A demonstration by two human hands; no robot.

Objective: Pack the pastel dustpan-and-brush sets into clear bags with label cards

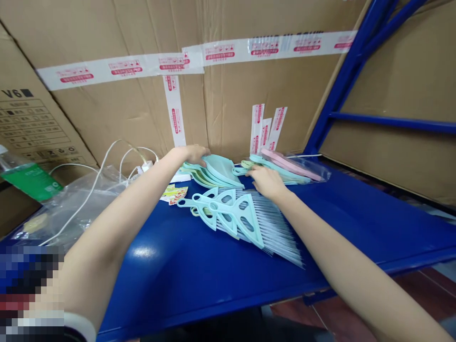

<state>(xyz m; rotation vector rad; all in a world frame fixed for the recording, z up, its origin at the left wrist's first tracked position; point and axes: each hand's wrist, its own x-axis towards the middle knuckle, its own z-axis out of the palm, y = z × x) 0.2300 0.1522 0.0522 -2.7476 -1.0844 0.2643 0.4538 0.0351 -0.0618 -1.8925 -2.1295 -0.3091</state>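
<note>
A stack of light blue and green dustpans (pixel 223 170) lies at the back of the blue table. My left hand (pixel 195 154) is at its upper left edge, fingers bent over the top pan; how firmly they grip is unclear. My right hand (pixel 265 180) reaches to the handles just right of the stack, its fingers bent down and partly hidden. Several light blue hand brushes (pixel 245 213) with grey bristles lie overlapped in front of both hands. Beyond my right hand rest pans in clear plastic, a pink one (pixel 292 164) on top.
Large taped cardboard boxes (pixel 135 109) stand behind the blue table (pixel 178 275). White cables, a plastic bag (pixel 78 204) and a green-labelled bottle (pixel 32 180) are at left. A blue metal frame (pixel 342 90) rises at right.
</note>
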